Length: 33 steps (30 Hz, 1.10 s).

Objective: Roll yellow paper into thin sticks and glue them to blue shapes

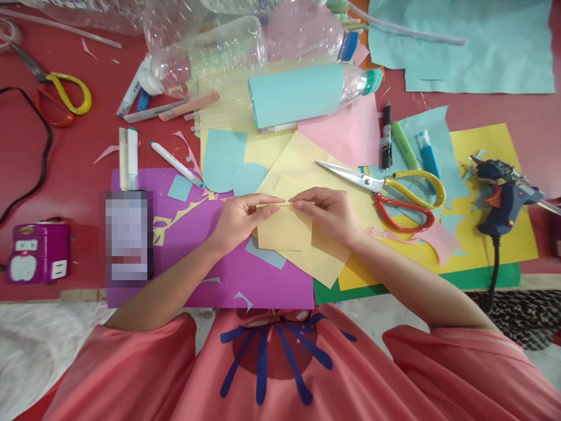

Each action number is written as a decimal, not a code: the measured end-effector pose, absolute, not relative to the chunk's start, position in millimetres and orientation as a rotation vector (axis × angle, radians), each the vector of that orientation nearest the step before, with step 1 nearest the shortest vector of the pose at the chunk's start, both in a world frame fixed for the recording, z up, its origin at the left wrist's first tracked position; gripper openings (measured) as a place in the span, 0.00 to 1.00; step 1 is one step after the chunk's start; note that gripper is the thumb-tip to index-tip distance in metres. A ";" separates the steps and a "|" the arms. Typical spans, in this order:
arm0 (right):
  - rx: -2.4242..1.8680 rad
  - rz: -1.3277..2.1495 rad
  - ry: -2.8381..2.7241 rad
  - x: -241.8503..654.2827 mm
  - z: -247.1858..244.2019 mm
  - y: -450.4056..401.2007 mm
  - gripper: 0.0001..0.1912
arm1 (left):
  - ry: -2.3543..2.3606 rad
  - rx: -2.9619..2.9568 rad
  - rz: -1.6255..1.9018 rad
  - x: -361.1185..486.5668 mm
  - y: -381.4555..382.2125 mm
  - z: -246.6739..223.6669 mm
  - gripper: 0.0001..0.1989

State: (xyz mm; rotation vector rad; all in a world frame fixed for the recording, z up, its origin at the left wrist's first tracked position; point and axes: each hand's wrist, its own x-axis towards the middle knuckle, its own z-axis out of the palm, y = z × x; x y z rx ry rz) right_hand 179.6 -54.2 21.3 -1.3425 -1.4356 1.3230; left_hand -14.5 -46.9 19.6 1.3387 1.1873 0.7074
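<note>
In the head view, our left hand (238,218) and right hand (332,213) pinch the cream paper (287,203) between thumbs and fingers, left of the scissors (367,182). We judge it is a folding step; the next move probably calls for even pressing.

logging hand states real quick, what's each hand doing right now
Left hand: closed, thumb and fingers pinching a thin edge of pale yellow paper.
Right hand: closed, pinching the same edge, fingertips near the left's.

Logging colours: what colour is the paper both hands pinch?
Pale yellow; the paper shows in the head view.
</note>
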 end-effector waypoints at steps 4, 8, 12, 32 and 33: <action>-1.330 1.340 -1.422 179.6 21.5 -54.1 0.07 | 1.184 1.336 0.714 -14.3 -46.4 19.8 0.17; -1.338 1.334 -1.419 180.1 20.4 -54.3 0.07 | 1.173 1.350 0.739 -14.1 -45.2 20.4 0.17; -1.328 1.317 -1.425 180.4 19.7 -54.6 0.07 | 1.161 1.348 0.725 -15.4 -44.6 19.2 0.17; -1.366 1.332 -1.481 180.5 19.0 -52.6 0.12 | 1.184 1.433 0.795 -14.8 -46.1 20.6 0.10; -1.377 1.321 -1.489 180.5 19.4 -52.6 0.12 | 1.190 1.436 0.787 -14.6 -46.0 20.7 0.10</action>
